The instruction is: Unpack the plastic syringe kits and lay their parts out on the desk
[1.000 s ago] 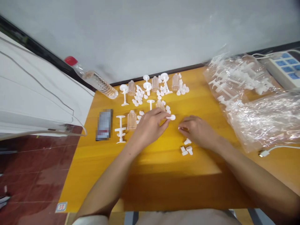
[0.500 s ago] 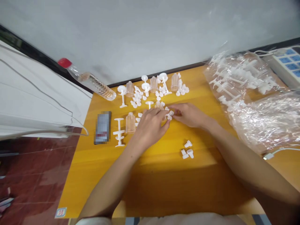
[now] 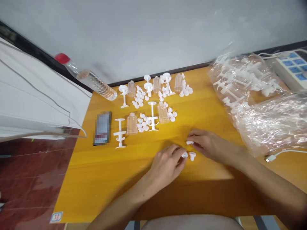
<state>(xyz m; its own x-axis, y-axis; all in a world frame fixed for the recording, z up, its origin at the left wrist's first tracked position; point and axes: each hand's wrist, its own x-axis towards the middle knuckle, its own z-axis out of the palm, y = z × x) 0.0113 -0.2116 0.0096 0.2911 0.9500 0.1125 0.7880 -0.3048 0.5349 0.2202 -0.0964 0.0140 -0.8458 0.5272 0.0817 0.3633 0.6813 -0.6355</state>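
Observation:
My left hand rests on the yellow table, its fingertips pinched on a small white cap. My right hand is close beside it, pinching another small white cap. A third white cap stands on the table between the two hands. Farther back lie groups of parts: clear small bottles, white plungers and several loose white caps.
A dark phone lies at the left of the parts. A water bottle with a red lid lies against the wall. Plastic bags of white parts fill the right side, with a power strip behind and a white cable.
Both hands drew back from the parts group toward me, to the three loose caps. Each hand has picked up one cap. A plunger and a bottle stand where the left hand was.

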